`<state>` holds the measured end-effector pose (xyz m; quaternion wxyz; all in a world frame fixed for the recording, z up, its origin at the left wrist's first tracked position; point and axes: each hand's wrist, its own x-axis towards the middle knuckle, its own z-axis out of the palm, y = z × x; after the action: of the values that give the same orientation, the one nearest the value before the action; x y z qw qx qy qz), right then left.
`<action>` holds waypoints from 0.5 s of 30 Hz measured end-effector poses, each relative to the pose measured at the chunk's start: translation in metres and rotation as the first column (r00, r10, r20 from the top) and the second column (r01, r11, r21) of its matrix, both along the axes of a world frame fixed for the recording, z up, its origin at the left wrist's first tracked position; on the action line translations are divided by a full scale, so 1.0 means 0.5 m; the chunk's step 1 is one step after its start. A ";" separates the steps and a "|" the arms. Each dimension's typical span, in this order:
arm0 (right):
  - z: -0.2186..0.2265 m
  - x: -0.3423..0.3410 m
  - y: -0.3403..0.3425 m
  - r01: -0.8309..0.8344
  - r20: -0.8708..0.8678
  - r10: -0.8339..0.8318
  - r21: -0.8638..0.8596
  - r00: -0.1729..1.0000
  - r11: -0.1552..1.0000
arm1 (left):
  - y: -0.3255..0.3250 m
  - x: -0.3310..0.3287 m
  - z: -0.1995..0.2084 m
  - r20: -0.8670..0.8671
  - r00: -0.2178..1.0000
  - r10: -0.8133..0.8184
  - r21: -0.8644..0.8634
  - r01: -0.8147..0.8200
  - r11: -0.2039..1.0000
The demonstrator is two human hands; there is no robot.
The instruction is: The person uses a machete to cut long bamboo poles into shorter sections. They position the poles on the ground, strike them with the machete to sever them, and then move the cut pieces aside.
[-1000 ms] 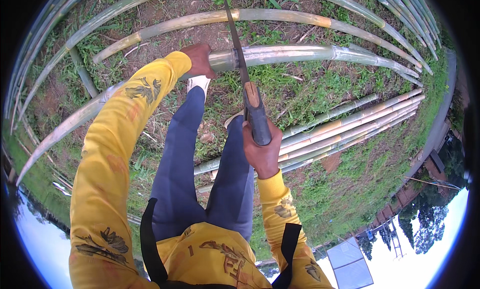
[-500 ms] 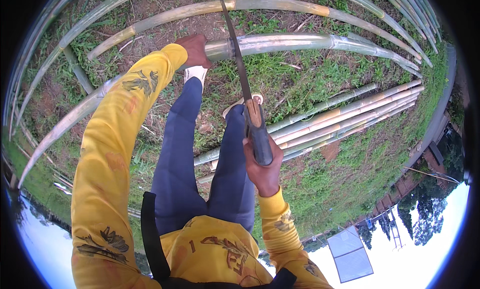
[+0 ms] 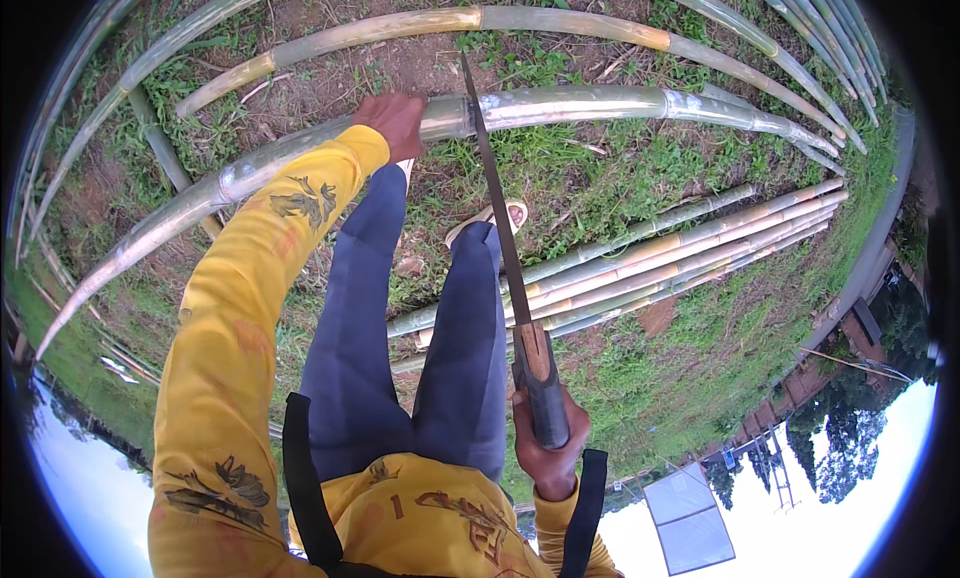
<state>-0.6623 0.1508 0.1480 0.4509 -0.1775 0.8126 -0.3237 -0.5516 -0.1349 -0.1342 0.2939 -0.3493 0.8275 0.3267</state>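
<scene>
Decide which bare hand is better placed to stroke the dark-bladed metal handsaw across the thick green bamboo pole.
Likely the right hand: it grips the saw by its dark handle, and the blade crosses the pole. The left hand, left of the blade, seemingly steadies the pole.

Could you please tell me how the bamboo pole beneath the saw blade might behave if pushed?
The bamboo pole would probably tend to roll, since it looks round. It is likely stiff, being thick and ringed by joints. Its smooth, shiny surface may feel slippery.
</scene>
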 end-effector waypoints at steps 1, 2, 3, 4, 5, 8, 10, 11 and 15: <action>0.003 -0.011 -0.020 -0.013 0.008 0.013 0.020 1.000 1.000 | 0.002 0.006 -0.008 -0.012 1.000 -0.006 -0.012 0.006 1.000; -0.004 -0.021 -0.042 -0.030 0.018 0.029 0.048 0.999 0.998 | 0.013 0.007 -0.004 -0.020 1.000 -0.005 -0.028 0.004 1.000; -0.074 -0.034 -0.098 0.001 0.019 -0.001 -0.034 1.000 0.999 | 0.013 -0.008 -0.005 -0.042 0.999 -0.013 -0.064 0.011 0.998; -0.137 -0.056 -0.163 -0.030 0.016 0.030 0.015 0.999 0.999 | 0.026 -0.007 -0.003 -0.049 0.999 -0.014 -0.076 0.010 0.997; -0.201 -0.080 -0.193 -0.062 0.048 0.060 0.032 0.997 0.998 | 0.031 -0.005 -0.002 -0.069 0.998 -0.014 -0.082 0.008 0.997; -0.184 -0.045 -0.142 0.006 0.067 -0.009 0.049 0.998 0.999 | 0.054 -0.001 -0.019 -0.096 0.995 -0.037 -0.063 0.031 0.998; -0.096 -0.007 -0.062 0.013 0.016 -0.012 -0.020 1.000 1.000 | 0.029 0.003 -0.031 -0.032 0.998 -0.057 -0.082 0.054 0.995; -0.060 -0.006 -0.037 0.017 0.006 -0.017 -0.011 1.000 1.000 | 0.022 0.001 -0.027 -0.045 0.998 -0.046 -0.107 0.041 0.993; -0.087 -0.036 -0.097 -0.016 -0.005 0.016 0.002 1.000 1.000 | 0.044 0.003 -0.015 -0.106 0.994 -0.027 -0.171 0.009 0.985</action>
<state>-0.6803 0.1021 0.1046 0.4517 -0.1844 0.8126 -0.3190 -0.5501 -0.1131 -0.1417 0.2206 -0.3476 0.8703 0.2705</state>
